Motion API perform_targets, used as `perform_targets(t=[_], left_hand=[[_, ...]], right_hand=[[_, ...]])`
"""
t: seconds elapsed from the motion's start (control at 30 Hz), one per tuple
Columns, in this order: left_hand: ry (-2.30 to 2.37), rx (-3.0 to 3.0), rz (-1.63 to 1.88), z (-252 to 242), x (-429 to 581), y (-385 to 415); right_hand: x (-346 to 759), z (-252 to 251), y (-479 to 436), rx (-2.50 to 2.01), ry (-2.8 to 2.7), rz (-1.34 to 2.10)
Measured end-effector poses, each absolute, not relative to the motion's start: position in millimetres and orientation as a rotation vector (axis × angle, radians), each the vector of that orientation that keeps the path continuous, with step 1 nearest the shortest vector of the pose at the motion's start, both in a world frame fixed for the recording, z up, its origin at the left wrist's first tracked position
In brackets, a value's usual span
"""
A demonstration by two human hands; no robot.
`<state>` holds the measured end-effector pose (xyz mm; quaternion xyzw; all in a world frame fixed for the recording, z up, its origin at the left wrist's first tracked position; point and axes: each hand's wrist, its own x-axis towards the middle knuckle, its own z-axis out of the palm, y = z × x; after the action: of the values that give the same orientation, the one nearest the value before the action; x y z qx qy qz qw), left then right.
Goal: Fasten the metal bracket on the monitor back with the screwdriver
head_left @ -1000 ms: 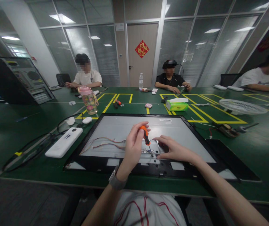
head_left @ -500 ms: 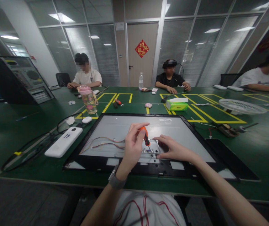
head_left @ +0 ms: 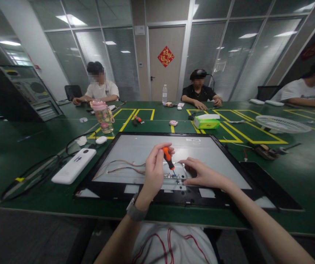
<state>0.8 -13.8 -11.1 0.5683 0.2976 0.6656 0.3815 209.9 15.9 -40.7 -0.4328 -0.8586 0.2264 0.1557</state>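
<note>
My left hand (head_left: 155,165) is closed round an orange-and-black screwdriver (head_left: 167,157), whose shaft slants down to a small circuit board (head_left: 174,176). The board lies on the grey metal back of a black-framed display panel (head_left: 146,145). With thumb and fingers spread apart, my right hand (head_left: 200,174) rests on the panel beside the board. Its thumb and index fingertips touch down near the right end of the board's metal mount. Thin coloured wires (head_left: 124,167) run leftward from under my left hand.
A white power bank (head_left: 74,166) and black cable (head_left: 17,187) lie left of the panel; a pink-lidded bottle (head_left: 104,116) stands behind. To the right are a dark slab (head_left: 270,187) and a gun-shaped tool (head_left: 267,150). Tissues (head_left: 207,121) lie beyond. Several people sit around the table.
The screwdriver handle has shifted slightly left and shows more between my left fingers. My right hand stays in place.
</note>
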Motion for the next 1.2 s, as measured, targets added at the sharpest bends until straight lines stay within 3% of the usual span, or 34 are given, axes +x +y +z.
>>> perform_targets(t=[0.17, 0.53, 0.77, 1.0, 1.2], left_hand=[[0.893, 1.577, 1.76, -10.1, -0.7, -12.4], [0.552, 1.444, 1.553, -12.9, 0.6, -13.9], [0.717, 1.58, 1.742, -9.7, -0.6, -12.5], [0.517, 1.416, 1.515, -12.1, -0.4, -13.9], [0.802, 1.643, 1.776, -12.1, 0.5, -13.1]], right_hand=[[209.2, -39.8, 15.0, -1.256, -2.453, 0.665], [209.3, -41.2, 15.8, -1.239, -2.468, 0.633], [211.0, -44.9, 17.2, -1.234, -2.462, 0.634], [208.7, -40.8, 15.1, -1.253, -2.47, 0.636], [210.1, -43.4, 17.2, -1.246, -2.454, 0.64]])
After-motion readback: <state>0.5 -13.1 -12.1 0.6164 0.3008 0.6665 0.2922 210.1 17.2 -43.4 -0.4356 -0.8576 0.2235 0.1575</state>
